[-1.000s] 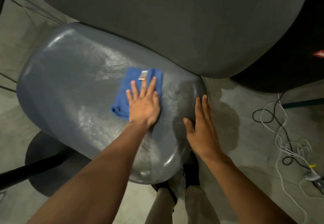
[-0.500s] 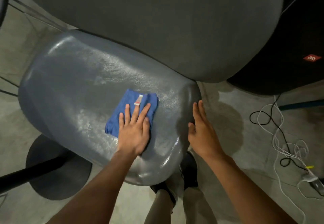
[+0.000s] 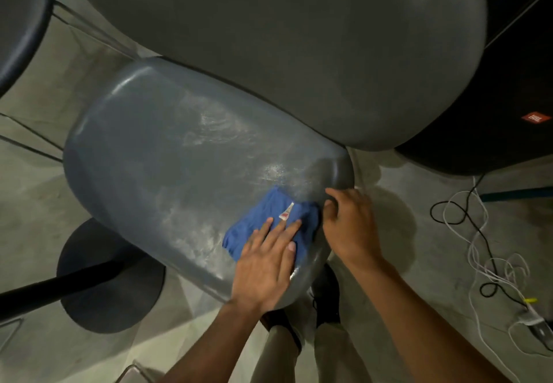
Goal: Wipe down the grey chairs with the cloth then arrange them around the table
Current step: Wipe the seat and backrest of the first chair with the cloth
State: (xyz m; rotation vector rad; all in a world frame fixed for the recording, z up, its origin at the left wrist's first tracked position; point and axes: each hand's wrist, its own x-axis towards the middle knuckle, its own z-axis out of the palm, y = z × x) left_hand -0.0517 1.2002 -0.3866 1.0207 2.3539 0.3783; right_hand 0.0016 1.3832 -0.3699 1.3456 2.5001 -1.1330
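Observation:
A grey chair seat [image 3: 167,155] fills the middle of the head view, shiny with damp streaks. Its grey backrest [image 3: 299,38] rises at the top. A folded blue cloth [image 3: 263,218] with a small white tag lies on the seat's near right corner. My left hand [image 3: 266,260] presses flat on the cloth with straight fingers. My right hand [image 3: 347,224] grips the seat's right edge just beside the cloth, fingers curled over the rim.
A black round base [image 3: 98,290] with a black pole stands on the concrete floor at lower left. Another dark seat [image 3: 21,23] sits at top left. A black speaker [image 3: 508,107] stands at right, with white and black cables [image 3: 478,248] on the floor. My shoes [image 3: 326,293] show under the seat.
My left hand has drawn the cloth from the seat's middle towards the near right corner. My right hand went from lying flat on the seat edge to curling over it.

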